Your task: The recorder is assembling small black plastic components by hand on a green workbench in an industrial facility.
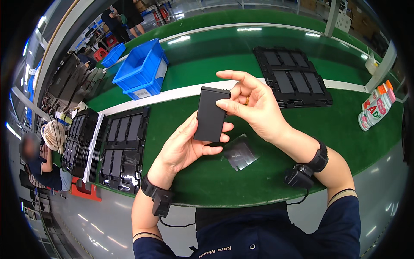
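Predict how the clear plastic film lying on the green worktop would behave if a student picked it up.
The clear plastic film would probably flop, since it looks thin and wrinkled. It is likely light, with hardly any visible thickness. Its glossy highlights suggest it may feel slippery.

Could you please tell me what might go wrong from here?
The black block could slip and drop onto the green table: the left hand holds it in the air, with the right hand at its upper right corner.
The clear plastic bag lies loose below the hands, so a sleeve or wrist might sweep it aside.
The cable from the right wrist could snag at the table's edge.
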The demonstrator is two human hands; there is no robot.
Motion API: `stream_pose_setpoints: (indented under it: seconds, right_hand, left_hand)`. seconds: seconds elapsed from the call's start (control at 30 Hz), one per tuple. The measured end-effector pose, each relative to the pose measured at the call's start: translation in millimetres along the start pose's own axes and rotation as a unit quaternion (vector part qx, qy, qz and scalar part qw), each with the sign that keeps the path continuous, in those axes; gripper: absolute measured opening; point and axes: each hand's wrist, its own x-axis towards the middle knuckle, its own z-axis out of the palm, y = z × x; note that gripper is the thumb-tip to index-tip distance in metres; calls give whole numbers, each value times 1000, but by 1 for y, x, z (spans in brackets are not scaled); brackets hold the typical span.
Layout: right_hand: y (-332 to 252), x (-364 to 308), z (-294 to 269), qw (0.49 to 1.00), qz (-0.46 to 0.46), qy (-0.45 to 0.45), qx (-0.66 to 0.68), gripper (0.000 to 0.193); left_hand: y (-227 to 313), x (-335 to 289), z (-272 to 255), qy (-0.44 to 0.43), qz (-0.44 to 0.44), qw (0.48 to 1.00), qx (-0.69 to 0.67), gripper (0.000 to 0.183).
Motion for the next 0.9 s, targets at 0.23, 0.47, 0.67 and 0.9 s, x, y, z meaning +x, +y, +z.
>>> stream_pose_setpoints:
  seconds: [0.23, 0.47, 0.67, 0.9]
  right_hand:
    - [-13, -1, 3, 998, -43, -42, 24, 36]
    - [-19, -3, 2, 996, 65, -14, 55, 23]
    - [-15, -5, 1, 994, 58, -38, 90, 18]
    - [-16, -8, 8, 992, 58, 1, 112, 13]
  left_hand:
    - [-5, -2, -2, -37, 14, 996, -74, 57]
    - [-4, -2, 3, -28, 4, 999, -42, 58]
    - [-7, -1, 4, -36, -2, 999, -41, 58]
    - [-7, -1, 7, -32, 5, 999, -26, 58]
